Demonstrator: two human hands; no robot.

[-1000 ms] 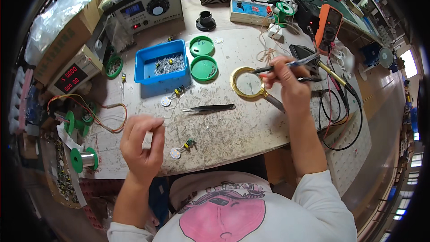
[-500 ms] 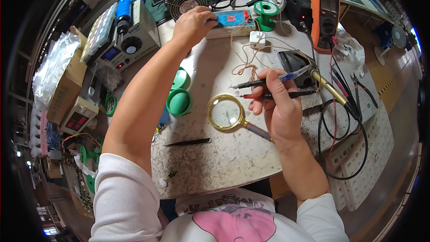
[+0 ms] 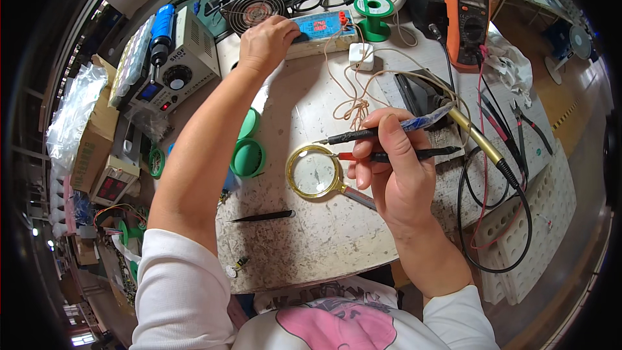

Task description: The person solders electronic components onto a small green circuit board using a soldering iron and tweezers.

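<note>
At the far side of the bench, my left hand (image 3: pixel 264 42) rests with curled fingers at the left end of a small blue-fronted device (image 3: pixel 319 26) with red digits. What its fingertips grip is hidden. In my right hand (image 3: pixel 403 168) are two pen-like test probes, held almost parallel. The upper black probe (image 3: pixel 353 136) and the lower red-tipped probe (image 3: pixel 346 155) both point left, their tips apart. Just left of this hand lies a brass-rimmed magnifying glass (image 3: pixel 313 174), its handle partly behind my fingers. Black tweezers (image 3: pixel 263 216) lie nearer to me.
An orange multimeter (image 3: pixel 468 19) stands back right. Soldering iron (image 3: pixel 478 135), cutters (image 3: pixel 532 126) and looped cables lie below it. Green tubs (image 3: pixel 247 158) stand beside my left forearm. A solder spool (image 3: pixel 374 16), fan (image 3: pixel 253 8) and bench unit (image 3: pixel 178 74) line the back and left.
The whole view has shifted slightly, moving the bench items a little left. My left hand stays at the blue device. The probes in my right hand have come slightly left relative to the magnifying glass.
</note>
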